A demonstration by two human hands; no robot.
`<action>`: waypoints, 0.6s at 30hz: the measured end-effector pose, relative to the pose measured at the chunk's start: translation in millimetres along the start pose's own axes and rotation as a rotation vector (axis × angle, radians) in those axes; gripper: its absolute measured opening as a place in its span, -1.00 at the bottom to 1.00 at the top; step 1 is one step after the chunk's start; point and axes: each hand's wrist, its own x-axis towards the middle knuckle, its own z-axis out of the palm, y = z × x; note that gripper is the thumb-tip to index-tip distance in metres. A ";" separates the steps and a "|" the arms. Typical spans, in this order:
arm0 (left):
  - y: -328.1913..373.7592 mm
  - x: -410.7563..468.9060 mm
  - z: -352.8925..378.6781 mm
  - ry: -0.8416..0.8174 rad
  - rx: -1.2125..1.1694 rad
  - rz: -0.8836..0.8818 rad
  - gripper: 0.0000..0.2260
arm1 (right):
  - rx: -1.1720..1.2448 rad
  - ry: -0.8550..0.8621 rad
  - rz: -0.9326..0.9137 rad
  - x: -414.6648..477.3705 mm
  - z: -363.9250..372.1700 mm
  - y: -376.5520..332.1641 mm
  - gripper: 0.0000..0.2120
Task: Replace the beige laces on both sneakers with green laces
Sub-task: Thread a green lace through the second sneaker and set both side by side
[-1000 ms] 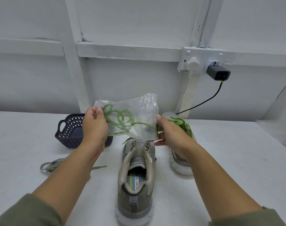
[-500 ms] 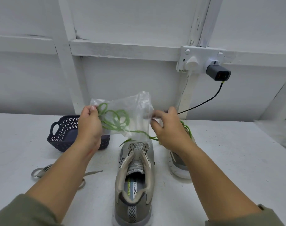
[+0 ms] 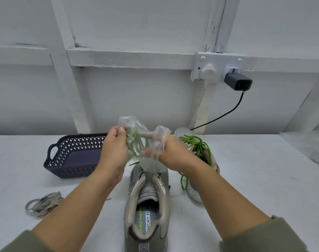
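A single head-worn wide-angle camera looks forward and down across the bench (image 3: 255, 179), close over it, facing the wall (image 3: 137, 97) at twelve o'clock.

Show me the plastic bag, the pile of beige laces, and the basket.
plastic bag (image 3: 153, 165), head view, lower corner below the hands.
beige laces (image 3: 44, 206), head view, middle of the pile.
basket (image 3: 71, 170), head view, front wall.

Nearest camera, heel toward viewer, grey-beige mesh sneaker (image 3: 147, 206) on white desk (image 3: 264, 179). Its pale blue-grey insole (image 3: 145, 221) has 2 printed lines running lengthwise. 1st: lime-green brand word, partly hidden by the collar, visible letters approx. "KECHE". 2nd, beside it: dark-grey caps, visible "MORY FOA", start & end cut off. Dark grey charger (image 3: 238, 82) in white wall socket (image 3: 206, 68): small red mark, too small to read.
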 end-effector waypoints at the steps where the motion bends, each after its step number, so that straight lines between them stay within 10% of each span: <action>1: 0.9 -1.0 1.7 -0.033 -0.009 -0.014 -0.78 | 0.042 0.009 -0.011 3.7 3.3 0.2 -0.56; 8: 3.9 -5.3 4.5 -0.086 0.005 -0.039 -0.97 | -0.336 0.069 0.056 13.8 14.4 3.5 -0.90; 14: 21.3 29.5 -25.9 0.166 0.116 0.076 -0.92 | -0.300 0.174 0.159 1.2 -6.1 -11.1 -0.90; 18: 25.2 65.3 -67.9 0.348 0.237 0.115 -0.92 | -0.785 0.339 0.449 3.7 -32.3 -3.3 -0.82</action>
